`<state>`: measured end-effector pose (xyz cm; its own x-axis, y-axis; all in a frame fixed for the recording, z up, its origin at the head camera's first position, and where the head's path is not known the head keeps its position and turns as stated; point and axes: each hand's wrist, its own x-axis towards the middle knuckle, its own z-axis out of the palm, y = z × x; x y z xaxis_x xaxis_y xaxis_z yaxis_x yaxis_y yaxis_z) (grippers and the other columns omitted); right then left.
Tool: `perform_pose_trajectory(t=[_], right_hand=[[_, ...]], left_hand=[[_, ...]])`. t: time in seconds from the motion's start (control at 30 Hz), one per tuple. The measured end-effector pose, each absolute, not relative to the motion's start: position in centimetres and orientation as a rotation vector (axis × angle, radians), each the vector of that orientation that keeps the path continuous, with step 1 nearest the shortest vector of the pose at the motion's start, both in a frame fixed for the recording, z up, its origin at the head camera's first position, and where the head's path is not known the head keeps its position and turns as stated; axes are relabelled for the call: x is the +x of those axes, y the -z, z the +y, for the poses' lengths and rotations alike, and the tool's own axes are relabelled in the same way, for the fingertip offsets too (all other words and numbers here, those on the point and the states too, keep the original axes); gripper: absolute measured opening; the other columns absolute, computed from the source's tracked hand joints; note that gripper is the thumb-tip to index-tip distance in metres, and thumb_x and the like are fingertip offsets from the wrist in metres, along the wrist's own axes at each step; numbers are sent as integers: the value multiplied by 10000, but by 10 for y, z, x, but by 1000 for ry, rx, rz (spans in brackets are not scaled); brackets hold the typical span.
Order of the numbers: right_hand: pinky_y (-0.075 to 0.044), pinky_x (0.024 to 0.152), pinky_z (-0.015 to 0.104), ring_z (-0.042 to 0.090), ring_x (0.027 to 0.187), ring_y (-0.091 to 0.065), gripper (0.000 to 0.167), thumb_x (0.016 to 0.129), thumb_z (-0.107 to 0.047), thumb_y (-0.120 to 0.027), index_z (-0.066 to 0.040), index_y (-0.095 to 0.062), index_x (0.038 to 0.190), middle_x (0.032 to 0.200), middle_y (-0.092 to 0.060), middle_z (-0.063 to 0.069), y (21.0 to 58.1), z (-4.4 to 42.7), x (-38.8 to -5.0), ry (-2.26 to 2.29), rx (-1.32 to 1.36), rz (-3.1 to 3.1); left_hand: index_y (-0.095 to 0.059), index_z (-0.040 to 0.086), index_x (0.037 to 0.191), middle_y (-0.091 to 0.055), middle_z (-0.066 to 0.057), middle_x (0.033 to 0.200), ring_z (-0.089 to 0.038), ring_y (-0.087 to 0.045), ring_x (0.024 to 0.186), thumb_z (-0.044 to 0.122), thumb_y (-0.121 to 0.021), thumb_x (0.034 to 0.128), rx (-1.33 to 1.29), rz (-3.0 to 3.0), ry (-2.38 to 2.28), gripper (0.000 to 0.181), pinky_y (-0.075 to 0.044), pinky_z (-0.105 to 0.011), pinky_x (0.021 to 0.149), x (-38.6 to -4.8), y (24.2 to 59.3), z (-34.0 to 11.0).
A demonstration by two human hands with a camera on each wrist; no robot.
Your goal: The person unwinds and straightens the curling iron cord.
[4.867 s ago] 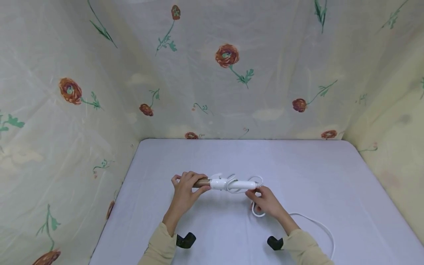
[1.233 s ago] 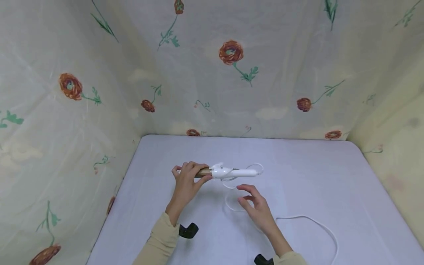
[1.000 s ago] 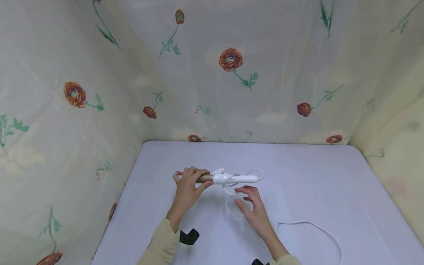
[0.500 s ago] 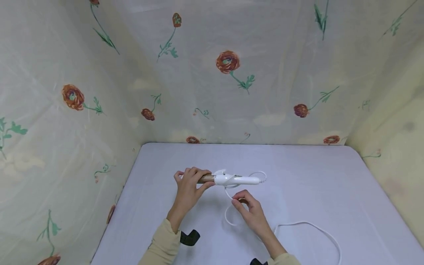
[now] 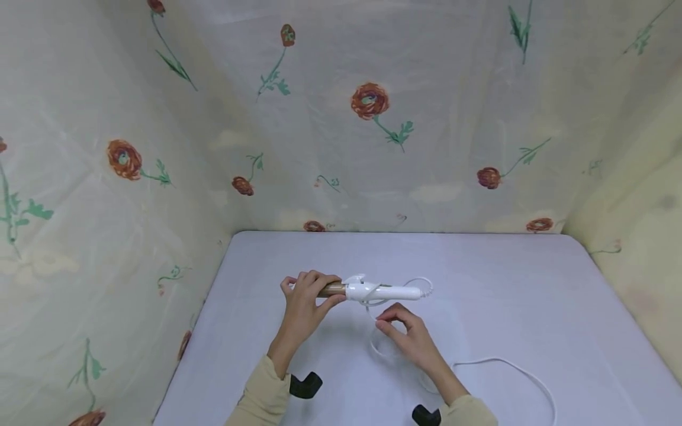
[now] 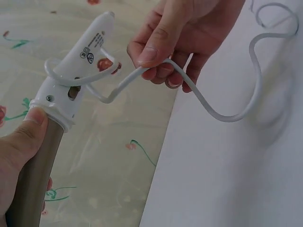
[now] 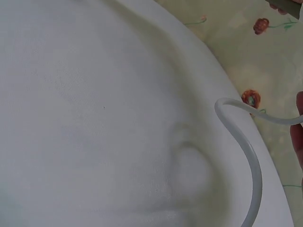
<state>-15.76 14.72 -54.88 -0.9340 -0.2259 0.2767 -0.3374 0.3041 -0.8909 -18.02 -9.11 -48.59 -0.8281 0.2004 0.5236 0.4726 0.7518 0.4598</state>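
My left hand (image 5: 302,305) grips the brown barrel of a curling iron (image 5: 394,292), raised and lying crosswise over the table, its white handle pointing right. In the left wrist view, the left thumb presses at the joint where barrel meets handle (image 6: 71,71). The white cord (image 6: 258,71) leaves the handle's end, loops round the handle and hangs off below it. My right hand (image 5: 415,340) pinches this cord between thumb and fingers, below and apart from the handle. The right wrist view catches the cord (image 7: 251,161) curving down, with only fingertips showing at the right edge.
A white-covered table (image 5: 533,284) lies under both hands. Slack cord (image 5: 501,359) trails over its right side towards the front edge. Flower-patterned curtains (image 5: 426,118) stand behind and at both sides. Black wrist mounts (image 5: 306,385) stick out from the sleeves.
Earlier my right hand was at the handle's end with the cord wound more thickly round it. It moved down and left, loosened its fingers, then pinched the cord. The left hand keeps its grip.
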Motion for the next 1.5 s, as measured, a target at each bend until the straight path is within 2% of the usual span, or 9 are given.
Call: perform_pose_trajectory(t=[0.23, 0.33, 0.5, 0.67, 0.8, 0.9, 0.97, 1.23, 1.5], right_hand=[[-479, 878, 371, 15, 916, -611, 70, 872, -221, -683, -178, -688, 927, 918, -687, -56, 548, 159, -169, -1596, 438, -2540], [-482, 865, 396, 12, 902, -620, 73, 866, -159, -686, -136, -701, 934, 902, -712, -9, 540, 163, -169, -1554, 418, -2559], [-483, 841, 337, 4, 879, -600, 99, 840, -85, -700, -50, -670, 928, 875, -700, 64, 517, 165, -167, -1602, 439, -2527], [-447, 775, 225, -34, 837, -541, 99, 809, -7, -705, -55, -642, 868, 872, -652, 55, 509, 171, -173, -1558, 499, -2497], [-454, 734, 196, 105, 816, -588, 175, 778, 126, -664, 17, -655, 915, 892, -648, 154, 510, 178, -180, -1540, 689, -2374], [-462, 717, 210, 229, 805, -592, 175, 785, 137, -646, 47, -647, 934, 888, -637, 191, 509, 182, -185, -1542, 774, -2310], [-460, 721, 217, 263, 807, -589, 145, 797, 102, -659, 39, -654, 927, 884, -643, 181, 507, 184, -186, -1513, 777, -2313], [-449, 713, 198, 100, 802, -564, 80, 835, -8, -681, -20, -690, 913, 878, -659, 101, 497, 196, -190, -1469, 667, -2390], [-426, 676, 177, 52, 756, -530, 68, 837, -15, -682, -28, -691, 904, 857, -649, 79, 485, 198, -186, -1436, 624, -2419]], left_hand=[[-667, 255, 1101, -631, 82, 959, -138, -513, 916, 445, -694, 787, -546, -2509, 818, 369, -180, -510, 900, -179, 485, -92], [-667, 251, 1105, -628, 84, 961, -139, -517, 926, 436, -698, 789, -563, -2517, 817, 368, -175, -508, 903, -179, 485, -93], [-664, 255, 1104, -629, 83, 972, -137, -518, 935, 434, -698, 787, -588, -2525, 835, 365, -170, -511, 909, -179, 486, -95], [-664, 263, 1101, -634, 83, 984, -130, -512, 927, 441, -696, 782, -636, -2532, 839, 367, -169, -508, 903, -178, 487, -96], [-665, 271, 1101, -633, 86, 991, -119, -508, 941, 460, -682, 776, -648, -2565, 822, 376, -175, -495, 900, -177, 490, -98], [-667, 275, 1097, -631, 90, 984, -111, -505, 945, 465, -679, 771, -644, -2586, 825, 378, -174, -487, 896, -176, 493, -100], [-670, 275, 1092, -629, 90, 974, -109, -504, 941, 462, -684, 768, -645, -2591, 831, 374, -171, -484, 889, -175, 494, -102], [-674, 274, 1079, -624, 92, 940, -109, -497, 905, 470, -681, 765, -655, -2638, 827, 370, -173, -490, 898, -173, 503, -105], [-681, 269, 1072, -627, 89, 937, -115, -513, 900, 457, -702, 758, -598, -2633, 790, 366, -192, -510, 917, -174, 516, -107]])
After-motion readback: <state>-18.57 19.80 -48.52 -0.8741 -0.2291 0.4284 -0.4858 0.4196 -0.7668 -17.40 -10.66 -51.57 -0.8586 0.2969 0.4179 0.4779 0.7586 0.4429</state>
